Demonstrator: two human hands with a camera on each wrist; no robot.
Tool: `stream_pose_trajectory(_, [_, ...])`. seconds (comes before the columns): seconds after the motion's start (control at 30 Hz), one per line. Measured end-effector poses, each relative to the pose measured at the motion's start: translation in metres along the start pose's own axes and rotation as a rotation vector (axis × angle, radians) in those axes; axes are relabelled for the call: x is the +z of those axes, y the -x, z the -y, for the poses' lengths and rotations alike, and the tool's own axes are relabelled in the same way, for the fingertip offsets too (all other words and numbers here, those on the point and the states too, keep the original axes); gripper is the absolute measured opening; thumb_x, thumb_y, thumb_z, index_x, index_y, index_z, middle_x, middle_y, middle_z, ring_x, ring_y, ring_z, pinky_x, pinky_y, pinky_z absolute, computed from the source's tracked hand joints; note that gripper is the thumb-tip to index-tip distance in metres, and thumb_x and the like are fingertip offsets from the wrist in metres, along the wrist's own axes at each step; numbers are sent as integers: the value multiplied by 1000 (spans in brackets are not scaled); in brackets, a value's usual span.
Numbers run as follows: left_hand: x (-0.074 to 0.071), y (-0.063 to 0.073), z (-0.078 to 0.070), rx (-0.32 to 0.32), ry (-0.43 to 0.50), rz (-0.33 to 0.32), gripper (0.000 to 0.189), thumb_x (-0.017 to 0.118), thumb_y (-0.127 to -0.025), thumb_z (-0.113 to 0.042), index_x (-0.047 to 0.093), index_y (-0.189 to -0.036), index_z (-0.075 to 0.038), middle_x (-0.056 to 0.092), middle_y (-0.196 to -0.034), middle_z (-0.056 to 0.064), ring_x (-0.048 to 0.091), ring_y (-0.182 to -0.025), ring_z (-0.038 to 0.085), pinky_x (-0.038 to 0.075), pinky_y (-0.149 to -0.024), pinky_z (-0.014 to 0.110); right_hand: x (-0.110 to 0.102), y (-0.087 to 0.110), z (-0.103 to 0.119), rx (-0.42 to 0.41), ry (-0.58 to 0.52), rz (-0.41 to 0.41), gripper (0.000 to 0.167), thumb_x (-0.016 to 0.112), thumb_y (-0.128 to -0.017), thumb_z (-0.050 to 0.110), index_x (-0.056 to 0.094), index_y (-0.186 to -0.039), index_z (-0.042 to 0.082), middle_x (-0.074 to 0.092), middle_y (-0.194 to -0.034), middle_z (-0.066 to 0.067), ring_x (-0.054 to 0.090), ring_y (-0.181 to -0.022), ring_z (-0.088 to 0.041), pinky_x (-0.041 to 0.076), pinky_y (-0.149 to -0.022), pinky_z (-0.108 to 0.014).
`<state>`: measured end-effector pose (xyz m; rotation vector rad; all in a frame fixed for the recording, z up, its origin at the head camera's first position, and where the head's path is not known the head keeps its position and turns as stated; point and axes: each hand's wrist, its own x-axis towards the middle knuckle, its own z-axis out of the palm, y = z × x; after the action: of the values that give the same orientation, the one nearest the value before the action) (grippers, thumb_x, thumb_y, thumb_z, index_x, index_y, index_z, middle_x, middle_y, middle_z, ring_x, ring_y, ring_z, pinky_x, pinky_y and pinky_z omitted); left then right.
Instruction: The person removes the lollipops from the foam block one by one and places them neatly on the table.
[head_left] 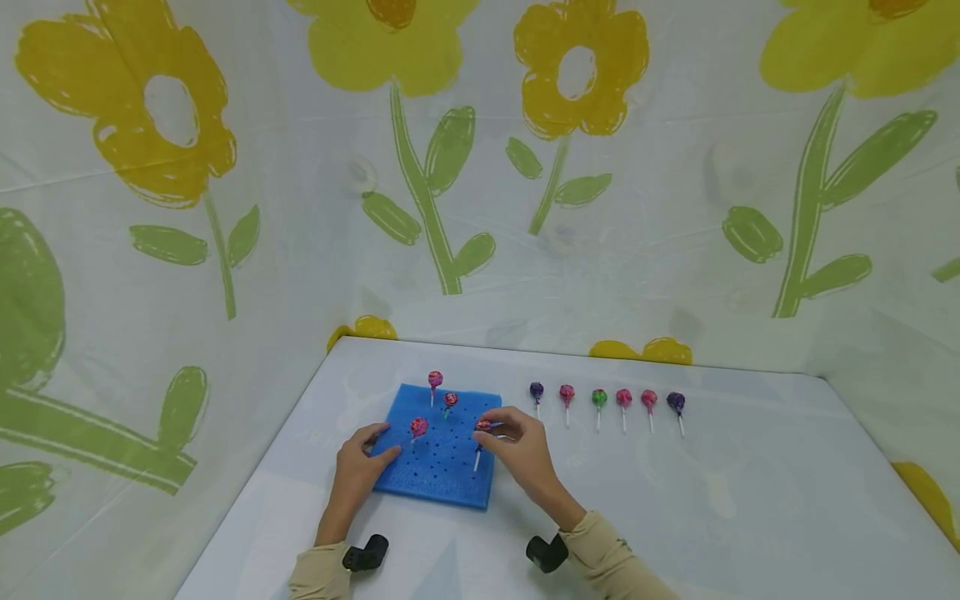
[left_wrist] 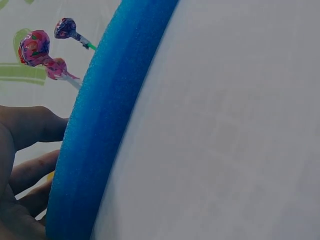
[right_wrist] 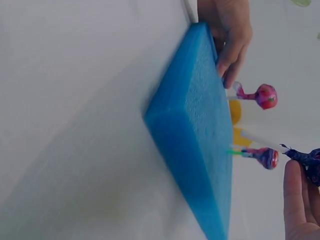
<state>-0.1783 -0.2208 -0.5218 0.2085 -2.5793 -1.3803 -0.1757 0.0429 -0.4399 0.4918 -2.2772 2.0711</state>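
Observation:
A blue foam board (head_left: 431, 485) with small holes lies on the table. Three wrapped lollipops stand in it: a pink one (head_left: 435, 379) at the back, a red one (head_left: 451, 400) with a green stick, and a pink-red one (head_left: 418, 427) toward the left. My left hand (head_left: 358, 467) rests at the board's left edge, thumb and fingers on the foam. Over the board's right side, my right hand (head_left: 520, 446) pinches a lollipop in a dark blue-purple wrapper (right_wrist: 299, 156) with some red. Its white stick points down toward the holes.
To the right of the board, several lollipops lie in a row on the white table (head_left: 675, 500), among them a green one (head_left: 599, 398) and a dark purple one (head_left: 677, 402). A flower-printed curtain (head_left: 645, 208) hangs behind and at the sides.

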Motion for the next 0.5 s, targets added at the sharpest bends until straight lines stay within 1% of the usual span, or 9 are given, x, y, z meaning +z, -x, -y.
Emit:
stream_pose_trajectory(0.07, [0, 0, 1, 1, -4, 0, 48, 73, -82, -14, 58, -125, -1, 55, -127, 20, 50, -116, 34, 41, -96, 50, -4, -1, -4, 5, -8, -9, 23, 68, -85, 3, 63, -105, -7, 64, -101, -19, 63, -93, -35, 52, -77, -21])
stream_pose_trajectory(0.17, [0, 0, 1, -2, -1, 0, 47, 73, -82, -14, 58, -125, -1, 55, -127, 20, 50, -117, 34, 41, -96, 50, -9, -4, -18, 21, -22, -26, 22, 70, -84, 4, 65, -104, -5, 65, -100, -18, 63, -91, -34, 53, -75, -23])
stream_pose_trajectory(0.27, [0, -1, 2, 0, -2, 0, 47, 73, -82, -13, 59, -125, -1, 56, -127, 20, 50, -116, 34, 42, -96, 50, -14, -7, -35, 39, -9, -58, 21, 71, -84, 7, 67, -103, 0, 66, -99, -13, 64, -89, -30, 53, -74, -23])
stream_pose_trajectory(0.33, [0, -1, 2, 5, 5, -2, 46, 73, -81, -13, 59, -124, -1, 56, -127, 19, 51, -116, 34, 42, -96, 49, -17, -8, -43, 55, -8, -76, 23, 72, -83, 9, 67, -103, 1, 66, -99, -11, 64, -88, -28, 54, -72, -24])
stream_pose_trajectory(0.43, [0, -1, 1, 16, 16, -2, 46, 74, -81, -12, 60, -123, -1, 56, -127, 20, 51, -116, 34, 42, -95, 50, -23, -9, -50, 78, 5, -90, 27, 73, -83, 13, 66, -105, -1, 65, -99, -10, 64, -86, -24, 54, -72, -25])
stream_pose_trajectory(0.5, [0, -1, 1, 21, 19, -1, 45, 74, -81, -12, 60, -123, -1, 56, -127, 20, 51, -116, 35, 42, -95, 50, -26, -9, -52, 98, -6, -92, 29, 73, -83, 13, 65, -106, -3, 65, -99, -11, 65, -85, -23, 54, -71, -26])
